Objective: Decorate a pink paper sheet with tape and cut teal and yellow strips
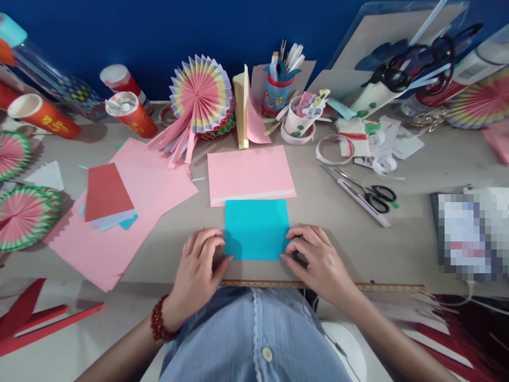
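A turquoise paper sheet (256, 228) lies flat on the grey table (401, 239) just in front of me. My left hand (199, 262) rests at its lower left corner, fingers curled and pinching the edge. My right hand (314, 257) pinches the lower right corner the same way. A folded pink sheet (249, 174) lies just beyond the turquoise one, touching its far edge.
A large pink sheet (119, 223) with a red sheet (105, 191) on top lies at the left. Paper fans (201, 95), orange cups (133, 114), a pen cup (276, 90) and tape rolls (334, 148) line the back. Scissors (374, 196) lie to the right.
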{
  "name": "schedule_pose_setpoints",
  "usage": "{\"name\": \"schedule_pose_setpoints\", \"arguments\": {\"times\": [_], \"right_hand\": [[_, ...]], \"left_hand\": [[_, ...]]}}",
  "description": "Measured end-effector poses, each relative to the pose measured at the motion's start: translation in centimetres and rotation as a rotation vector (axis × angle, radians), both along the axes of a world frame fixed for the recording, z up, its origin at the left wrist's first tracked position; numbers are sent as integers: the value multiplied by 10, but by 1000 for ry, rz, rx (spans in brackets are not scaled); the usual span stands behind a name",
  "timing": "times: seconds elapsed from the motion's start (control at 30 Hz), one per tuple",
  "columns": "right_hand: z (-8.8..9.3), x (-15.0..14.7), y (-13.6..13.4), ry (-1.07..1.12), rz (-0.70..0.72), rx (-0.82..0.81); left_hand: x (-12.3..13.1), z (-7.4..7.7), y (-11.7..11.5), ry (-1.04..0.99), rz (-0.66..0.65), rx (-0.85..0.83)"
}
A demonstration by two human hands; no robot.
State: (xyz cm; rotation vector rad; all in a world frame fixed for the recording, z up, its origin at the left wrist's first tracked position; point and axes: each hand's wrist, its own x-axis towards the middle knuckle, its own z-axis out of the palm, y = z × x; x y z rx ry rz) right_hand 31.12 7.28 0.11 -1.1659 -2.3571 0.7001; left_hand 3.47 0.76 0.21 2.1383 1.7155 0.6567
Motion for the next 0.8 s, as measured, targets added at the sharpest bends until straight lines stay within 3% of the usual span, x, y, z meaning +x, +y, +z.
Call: {"name": "schedule_pose_setpoints", "arguments": {"times": [0.8], "right_hand": [[0,1,0,-8,2,-24]], "left_hand": [[-3,-5,-1,8,-25,2]]}}
